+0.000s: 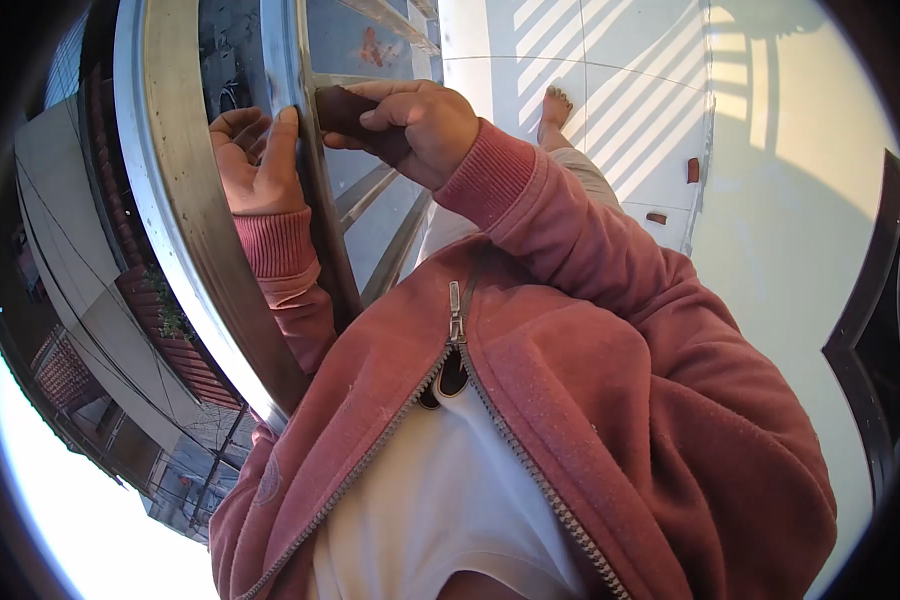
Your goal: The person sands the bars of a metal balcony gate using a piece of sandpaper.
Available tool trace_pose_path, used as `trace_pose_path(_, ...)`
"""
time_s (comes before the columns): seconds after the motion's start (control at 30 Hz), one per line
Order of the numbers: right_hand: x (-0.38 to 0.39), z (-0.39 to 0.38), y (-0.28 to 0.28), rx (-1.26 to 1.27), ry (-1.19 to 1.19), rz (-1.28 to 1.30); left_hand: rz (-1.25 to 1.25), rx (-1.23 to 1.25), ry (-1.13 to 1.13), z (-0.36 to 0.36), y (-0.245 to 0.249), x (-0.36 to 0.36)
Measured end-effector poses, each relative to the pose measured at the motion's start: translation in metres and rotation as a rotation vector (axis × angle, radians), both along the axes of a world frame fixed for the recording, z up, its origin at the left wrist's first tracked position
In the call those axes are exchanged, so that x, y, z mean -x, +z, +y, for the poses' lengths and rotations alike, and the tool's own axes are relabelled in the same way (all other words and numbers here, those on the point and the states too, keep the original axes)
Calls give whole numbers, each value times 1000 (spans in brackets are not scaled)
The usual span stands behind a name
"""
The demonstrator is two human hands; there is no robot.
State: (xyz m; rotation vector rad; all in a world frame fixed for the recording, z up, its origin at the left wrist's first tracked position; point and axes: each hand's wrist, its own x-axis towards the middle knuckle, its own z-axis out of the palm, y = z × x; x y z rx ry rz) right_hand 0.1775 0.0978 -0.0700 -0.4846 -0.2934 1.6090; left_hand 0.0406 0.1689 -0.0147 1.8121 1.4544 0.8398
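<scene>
My right hand (420,125) pinches a dark brown folded piece of sandpaper (348,112) between thumb and fingers. The sandpaper lies against a narrow metal bar (322,190) of the railing. On the other side of that bar is my left hand (260,165), its thumb touching the bar's edge. Its fingers are loosely curled and apart from the thumb, with nothing seen between them. The left forearm passes between the bar and the wide top rail (185,180). Part of the sandpaper is hidden by the right fingers.
Slanting railing bars (368,195) stand beyond the right hand. Two small brown pieces, one of them upright-looking (693,170), lie on the tiled floor (610,60) near the wall (770,200). My bare foot (555,110) is on the floor. Buildings and wires (100,300) lie outside the railing.
</scene>
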Motion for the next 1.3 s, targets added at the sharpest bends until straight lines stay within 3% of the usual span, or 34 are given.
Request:
trace_pose_path(0.03, -21, -14, 14, 89, -34, 189, -51, 63, 11, -3, 4, -5)
trace_pose_path(0.1, -51, -12, 8, -34, -122, -80, -44, 84, 33, -4, 5, -8)
trace_pose_path(0.17, -42, -8, 10, 123, -174, -532, 214, -107, -379, 17, -20, 18)
trace_pose_path(0.2, -29, -2, 7, 24, -316, -733, 204, -132, -385, 18, -14, 10)
trace_pose_path(0.27, -1, 3, 18, -216, -543, -1273, 5, 336, -112, 7, 1, -2)
trace_pose_path(0.37, 31, 1, -4, -201, -577, -1439, 134, 263, -84, 4, 5, -5)
trace_pose_path(0.4, 27, 2, 0, -231, -478, -1490, 124, 249, -87, 6, 5, -9)
trace_pose_path(0.53, 26, -4, 2, -369, -493, -1582, 199, 113, -142, -2, 7, -11)
trace_pose_path(0.6, 21, 2, -9, -313, -452, -1623, 286, 47, -164, 2, 7, -10)
trace_pose_path(0.77, 29, -7, -9, -250, -434, -1631, 192, 142, -110, -2, 6, -9)
trace_pose_path(0.83, 18, -9, -42, -102, -36, -1864, 344, 37, -165, 5, 5, -5)
trace_pose_path(0.9, 0, -37, -54, -178, 201, -1859, 248, 146, -163, 17, -3, 1)
trace_pose_path(0.97, -20, -57, -58, 56, 139, -1724, -408, 410, -27, 34, -32, 26)
trace_pose_path(1.0, -36, -67, -57, 94, 75, -1722, -331, 346, -116, 27, -24, 18)
trace_pose_path(1.03, -55, -74, -56, 129, 1, -1724, -497, 348, -249, 31, -39, 27)
trace_pose_path(1.1, -88, -101, -65, 221, -61, -1847, -471, 333, -384, 42, -69, 36)
trace_pose_path(1.17, -112, -137, -77, 325, -65, -1942, -472, 206, -412, 43, -67, 23)
trace_pose_path(1.23, -130, -173, -74, 429, 12, -1869, -394, -20, -428, 39, -61, 13)
trace_pose_path(1.3, -141, -192, -48, 699, 241, -1751, -187, -218, -399, 31, -55, 9)
